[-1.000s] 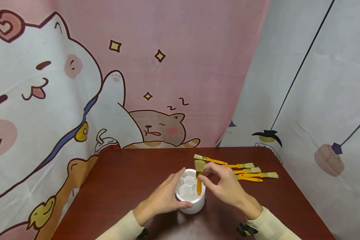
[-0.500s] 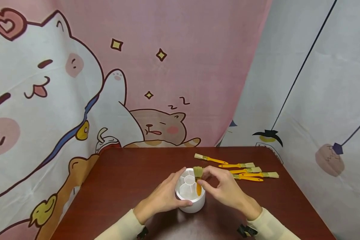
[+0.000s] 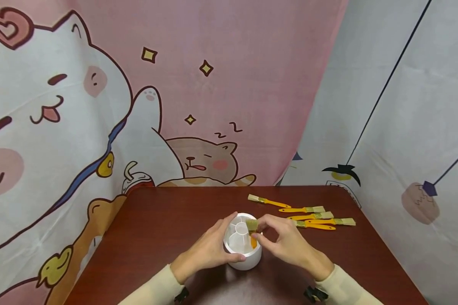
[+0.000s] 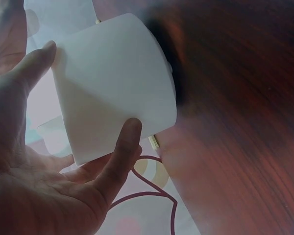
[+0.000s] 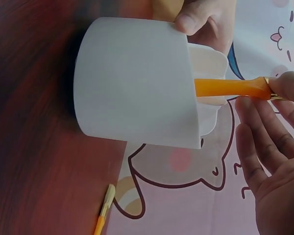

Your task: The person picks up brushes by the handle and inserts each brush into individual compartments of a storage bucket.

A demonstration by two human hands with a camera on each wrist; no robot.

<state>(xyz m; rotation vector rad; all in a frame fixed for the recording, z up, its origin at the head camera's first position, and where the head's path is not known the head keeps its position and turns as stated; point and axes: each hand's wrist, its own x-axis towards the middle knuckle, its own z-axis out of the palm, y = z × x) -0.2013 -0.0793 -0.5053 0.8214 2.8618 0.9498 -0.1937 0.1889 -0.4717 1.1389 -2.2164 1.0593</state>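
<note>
A white round brush holder (image 3: pixel 246 263) with petal-like compartments stands upright on the table. My left hand (image 3: pixel 208 248) grips it from the left, thumb at the near side and fingers around the far side; the left wrist view shows the holder's smooth wall (image 4: pixel 117 83) between them. Over the right rim, my right hand (image 3: pixel 288 241) pinches a paintbrush (image 3: pixel 252 225) near its metal collar, bristles up. Its orange handle (image 5: pixel 225 87) points down past the rim into the holder in the right wrist view; the handle's lower end is hidden by the wall.
Several more paintbrushes with yellow handles lie at the back right of the dark red table (image 3: pixel 156 224), one paintbrush (image 3: pixel 269 202) apart from the overlapping group. A cartoon-printed cloth (image 3: pixel 267 84) hangs behind the table's far edge.
The paintbrush has moved down into the holder, its bristles now lower and less handle showing. My right hand has shifted only slightly; my left hand keeps its grip.
</note>
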